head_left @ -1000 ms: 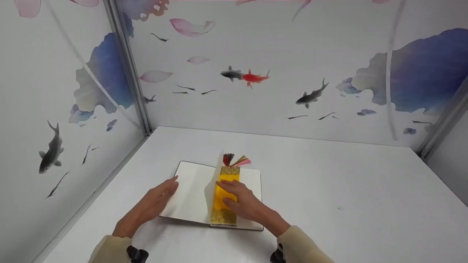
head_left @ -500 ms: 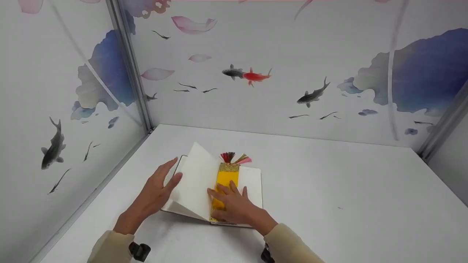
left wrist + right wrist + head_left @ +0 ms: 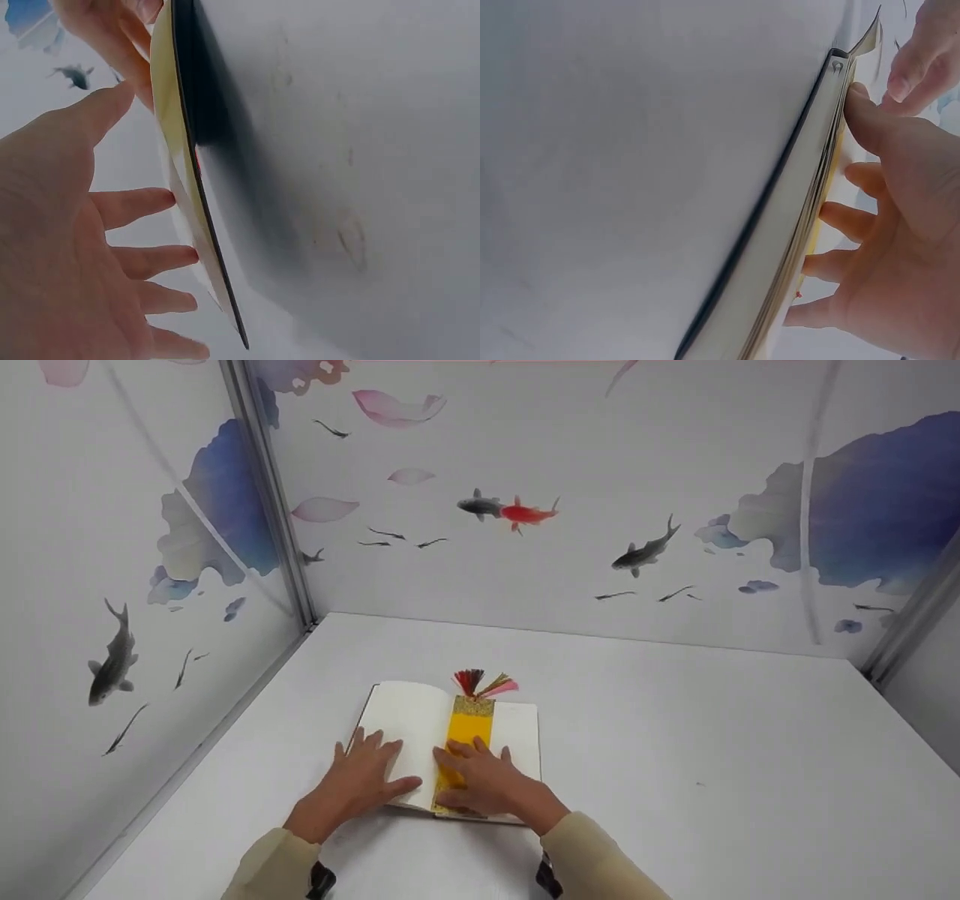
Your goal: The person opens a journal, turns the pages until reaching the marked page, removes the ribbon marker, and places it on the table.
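Note:
A notebook with blank cream pages and a dark cover lies spread on the white table. Along its right page, beside the fold, runs a yellow bookmark with gold glitter ends and red, dark, gold and pink tassels past the top edge. My left hand rests with spread fingers on the left page. My right hand presses the bookmark and right page, fingers spread, hiding the bookmark's lower part. In the right wrist view, the fingertips touch the top of the page stack.
The white table stretches to the right of the notebook. White panels printed with fish and petals stand behind and at the left, joined by a metal corner post.
A page that stood raised half a second ago now lies over on the left side. My left hand has come down onto it, moving right; the right hand has stayed on the bookmark.

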A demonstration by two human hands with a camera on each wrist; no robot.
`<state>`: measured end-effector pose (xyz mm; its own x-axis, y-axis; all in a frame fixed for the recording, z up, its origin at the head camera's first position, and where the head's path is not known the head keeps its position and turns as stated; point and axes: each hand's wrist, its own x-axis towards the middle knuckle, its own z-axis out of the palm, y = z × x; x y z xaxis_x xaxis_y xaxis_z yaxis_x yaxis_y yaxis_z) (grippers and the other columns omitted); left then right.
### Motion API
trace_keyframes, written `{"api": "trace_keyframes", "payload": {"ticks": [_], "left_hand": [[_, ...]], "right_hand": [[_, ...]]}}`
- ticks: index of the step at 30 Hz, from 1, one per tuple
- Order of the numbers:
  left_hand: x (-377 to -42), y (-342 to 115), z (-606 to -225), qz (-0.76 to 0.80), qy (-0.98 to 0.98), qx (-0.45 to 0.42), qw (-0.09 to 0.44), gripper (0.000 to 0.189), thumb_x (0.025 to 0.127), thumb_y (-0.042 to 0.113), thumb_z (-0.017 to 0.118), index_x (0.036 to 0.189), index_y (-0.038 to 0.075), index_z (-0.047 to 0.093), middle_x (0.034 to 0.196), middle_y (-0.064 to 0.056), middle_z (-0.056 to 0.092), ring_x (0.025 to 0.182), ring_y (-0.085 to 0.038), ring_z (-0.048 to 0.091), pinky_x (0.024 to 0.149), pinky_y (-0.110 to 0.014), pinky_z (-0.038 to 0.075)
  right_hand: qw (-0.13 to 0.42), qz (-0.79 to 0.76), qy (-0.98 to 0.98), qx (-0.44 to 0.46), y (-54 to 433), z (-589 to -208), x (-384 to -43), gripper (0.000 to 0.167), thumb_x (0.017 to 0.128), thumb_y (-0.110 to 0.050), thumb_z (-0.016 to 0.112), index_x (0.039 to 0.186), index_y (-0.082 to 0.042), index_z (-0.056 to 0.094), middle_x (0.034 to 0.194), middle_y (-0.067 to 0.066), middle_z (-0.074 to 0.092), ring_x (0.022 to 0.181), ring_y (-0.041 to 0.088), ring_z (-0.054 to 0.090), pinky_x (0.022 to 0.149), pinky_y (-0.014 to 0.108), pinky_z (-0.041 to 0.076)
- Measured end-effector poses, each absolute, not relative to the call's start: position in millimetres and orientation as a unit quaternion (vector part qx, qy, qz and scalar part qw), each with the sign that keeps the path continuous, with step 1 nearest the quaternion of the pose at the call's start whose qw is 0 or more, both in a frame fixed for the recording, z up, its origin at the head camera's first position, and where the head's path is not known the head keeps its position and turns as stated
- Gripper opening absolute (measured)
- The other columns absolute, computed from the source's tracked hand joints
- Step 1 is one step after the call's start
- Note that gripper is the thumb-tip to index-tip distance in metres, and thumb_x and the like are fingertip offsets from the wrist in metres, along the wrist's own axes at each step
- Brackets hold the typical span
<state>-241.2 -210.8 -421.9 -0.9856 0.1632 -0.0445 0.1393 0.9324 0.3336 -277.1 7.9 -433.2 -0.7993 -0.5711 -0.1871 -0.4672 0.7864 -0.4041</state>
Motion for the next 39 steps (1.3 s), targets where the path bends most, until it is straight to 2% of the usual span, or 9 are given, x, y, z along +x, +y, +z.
{"api": "trace_keyframes", "payload": {"ticks": [5, 8, 18, 28, 33, 37, 39], "left_hand": [[-246, -204, -428, 0.209, 0.964, 0.111, 0.119, 0.079, 0.091, 0.046, 0.07, 0.154, 0.007, 0.039, 0.166, -0.012, 0.026, 0.156, -0.038, 0.017, 0.123, -0.062, 0.014], [-249, -205, -432, 0.224, 0.956, 0.113, 0.152, 0.08, 0.093, 0.048, 0.068, 0.156, 0.013, 0.035, 0.168, -0.008, 0.022, 0.156, -0.033, 0.018, 0.125, -0.058, 0.015], [-257, -195, -430, 0.179, 0.964, 0.059, 0.185, 0.085, 0.091, 0.058, 0.063, 0.159, 0.022, 0.029, 0.167, -0.024, 0.014, 0.152, -0.05, 0.016, 0.116, -0.073, 0.017], [-258, -191, -424, 0.165, 0.964, 0.052, 0.202, 0.088, 0.09, 0.062, 0.061, 0.16, 0.022, 0.026, 0.167, -0.025, 0.011, 0.153, -0.05, 0.012, 0.116, -0.074, 0.014], [-261, -188, -426, 0.169, 0.963, 0.054, 0.201, 0.087, 0.091, 0.062, 0.06, 0.16, 0.022, 0.026, 0.167, -0.024, 0.01, 0.153, -0.05, 0.01, 0.116, -0.074, 0.013], [-263, -186, -427, 0.165, 0.964, 0.057, 0.2, 0.086, 0.092, 0.06, 0.059, 0.16, 0.021, 0.025, 0.167, -0.026, 0.009, 0.153, -0.05, 0.009, 0.117, -0.073, 0.013], [-263, -186, -428, 0.161, 0.964, 0.057, 0.203, 0.086, 0.092, 0.06, 0.059, 0.161, 0.02, 0.025, 0.167, -0.026, 0.009, 0.153, -0.05, 0.009, 0.117, -0.073, 0.012]], "right_hand": [[0.155, -0.159, 0.935, -0.276, 11, -435, -278, 0.073, 0.093, -0.055, 0.062, 0.156, -0.025, 0.038, 0.165, -0.002, 0.032, 0.155, 0.035, 0.022, 0.119, 0.069, 0.017], [0.154, -0.157, 0.935, -0.279, 13, -436, -278, 0.073, 0.093, -0.056, 0.062, 0.155, -0.024, 0.04, 0.165, -0.003, 0.033, 0.155, 0.034, 0.022, 0.119, 0.068, 0.018], [0.139, -0.154, 0.936, -0.283, 9, -436, -277, 0.072, 0.092, -0.059, 0.061, 0.153, -0.027, 0.043, 0.163, -0.004, 0.036, 0.154, 0.033, 0.026, 0.118, 0.067, 0.022], [0.135, -0.157, 0.936, -0.284, 9, -434, -279, 0.07, 0.092, -0.059, 0.06, 0.152, -0.026, 0.044, 0.163, -0.003, 0.036, 0.153, 0.033, 0.027, 0.118, 0.067, 0.024], [0.127, -0.223, 0.924, -0.283, 16, -431, -286, 0.056, 0.098, -0.044, 0.061, 0.147, -0.018, 0.053, 0.161, 0.004, 0.04, 0.15, 0.033, 0.034, 0.117, 0.067, 0.027], [0.082, -0.321, 0.91, -0.25, 22, -428, -293, 0.043, 0.099, -0.024, 0.064, 0.138, -0.006, 0.059, 0.153, 0.015, 0.046, 0.141, 0.036, 0.045, 0.117, 0.058, 0.034], [0.062, -0.37, 0.902, -0.215, 23, -428, -296, 0.041, 0.098, -0.018, 0.065, 0.136, -0.002, 0.06, 0.146, 0.02, 0.05, 0.132, 0.037, 0.052, 0.113, 0.053, 0.042]]}}
